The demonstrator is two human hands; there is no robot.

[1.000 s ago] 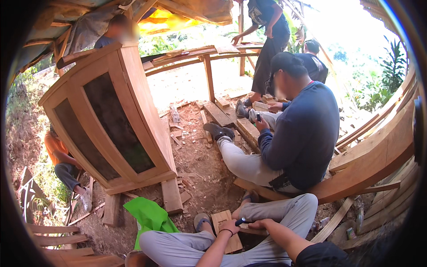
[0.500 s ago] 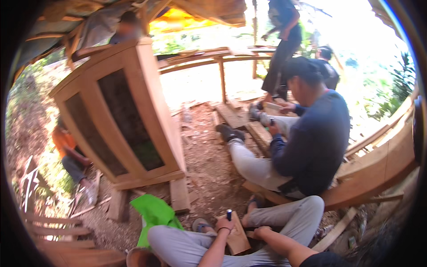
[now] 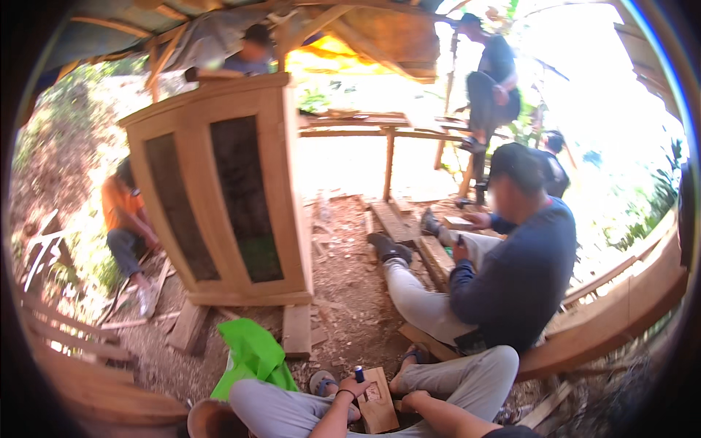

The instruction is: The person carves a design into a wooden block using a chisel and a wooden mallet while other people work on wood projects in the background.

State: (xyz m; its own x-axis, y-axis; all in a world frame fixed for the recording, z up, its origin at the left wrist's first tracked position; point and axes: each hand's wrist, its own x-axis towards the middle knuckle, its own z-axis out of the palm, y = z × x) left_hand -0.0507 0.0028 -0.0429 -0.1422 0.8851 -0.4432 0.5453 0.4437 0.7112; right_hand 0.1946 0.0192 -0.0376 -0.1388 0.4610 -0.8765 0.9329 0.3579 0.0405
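Note:
My left hand (image 3: 353, 387), a dark band at its wrist, is closed around a short dark-blue handle (image 3: 358, 374) with a pale top end. The tool's lower end is hidden. That hand rests at the left edge of a small wooden board (image 3: 380, 411) lying between my legs, with a pale, carved-looking patch on its upper part. My right hand (image 3: 416, 401) is beside the board's right edge, fingers curled; what they hold, if anything, cannot be made out.
Ahead left stands a wooden cabinet (image 3: 274, 182) with two dark panels, raised on blocks. Bright green cloth (image 3: 253, 352) lies by my left knee. A co-worker (image 3: 518, 263) sits close on the right; others are farther back. Wood chips (image 3: 339, 270) litter the ground. A thick beam (image 3: 606, 314) runs at right.
The view has shifted, so the cabinet and seated co-worker appear farther right and lower. My left hand keeps its hold on the blue handle. The person at the back now has a leg bent up.

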